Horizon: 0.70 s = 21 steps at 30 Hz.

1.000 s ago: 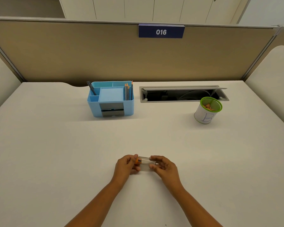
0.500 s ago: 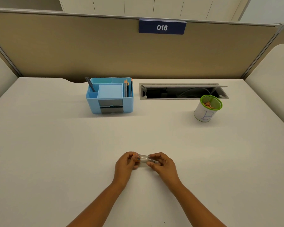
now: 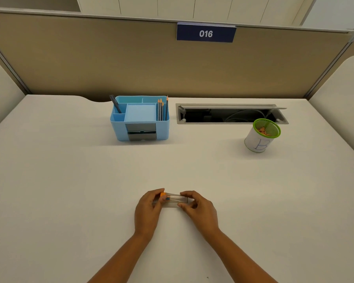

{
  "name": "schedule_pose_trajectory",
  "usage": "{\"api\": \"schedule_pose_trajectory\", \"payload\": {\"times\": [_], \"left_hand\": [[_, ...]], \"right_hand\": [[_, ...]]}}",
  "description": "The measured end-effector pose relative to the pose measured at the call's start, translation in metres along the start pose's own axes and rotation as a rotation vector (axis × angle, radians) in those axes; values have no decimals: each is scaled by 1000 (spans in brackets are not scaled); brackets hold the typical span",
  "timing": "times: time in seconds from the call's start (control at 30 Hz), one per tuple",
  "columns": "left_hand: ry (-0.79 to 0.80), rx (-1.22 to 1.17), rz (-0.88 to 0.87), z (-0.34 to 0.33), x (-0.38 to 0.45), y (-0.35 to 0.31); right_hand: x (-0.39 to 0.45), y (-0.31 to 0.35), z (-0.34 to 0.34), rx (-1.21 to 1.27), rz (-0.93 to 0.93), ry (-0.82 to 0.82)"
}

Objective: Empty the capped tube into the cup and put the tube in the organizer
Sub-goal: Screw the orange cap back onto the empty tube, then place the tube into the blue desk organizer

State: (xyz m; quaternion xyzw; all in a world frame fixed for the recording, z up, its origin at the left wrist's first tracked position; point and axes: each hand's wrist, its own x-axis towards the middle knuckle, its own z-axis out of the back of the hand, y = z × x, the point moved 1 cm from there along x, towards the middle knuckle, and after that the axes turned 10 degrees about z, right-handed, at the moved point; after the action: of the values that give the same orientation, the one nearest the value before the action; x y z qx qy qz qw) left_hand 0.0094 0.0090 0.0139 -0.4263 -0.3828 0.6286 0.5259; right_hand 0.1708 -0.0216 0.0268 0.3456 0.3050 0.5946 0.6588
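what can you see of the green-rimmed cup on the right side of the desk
The cup is a small round holder with a bright green mesh rim and a white wrap around its side, marked with a blue handwritten letter B. It stands upright, looking slightly tilted in this wide view, on the white desk just in front of the open cable tray. Small orange pieces lie inside. Nothing else touches it; both hands are far from it.

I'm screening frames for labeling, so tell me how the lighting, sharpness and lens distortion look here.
Head view: soft, even light, no glare on the desk; faint shadows beside the blue organizer and the cup. Head view: wide-angle bend curves the partition's top edge and the desk's sides. Head view: the clear tube, held between the left hand and right hand, is small and slightly soft; its contents are unreadable.
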Motion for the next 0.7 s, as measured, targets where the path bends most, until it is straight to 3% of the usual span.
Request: {"api": "schedule_pose_trajectory", "payload": {"times": [0.2,0.4,0.53,0.7], "left_hand": [[-19,7,26,1,-1,1],[-120,174,4,5,-13,5],[-104,233,15,6,-18,5],[-88,292,79,-1,-19,-2]], "right_hand": [[1,1,-3,-51,67,1],[2,0,8,95,30,-34],[-12,0,6,185,-61,-167],[-23,15,-6,371,-126,-189]]}}
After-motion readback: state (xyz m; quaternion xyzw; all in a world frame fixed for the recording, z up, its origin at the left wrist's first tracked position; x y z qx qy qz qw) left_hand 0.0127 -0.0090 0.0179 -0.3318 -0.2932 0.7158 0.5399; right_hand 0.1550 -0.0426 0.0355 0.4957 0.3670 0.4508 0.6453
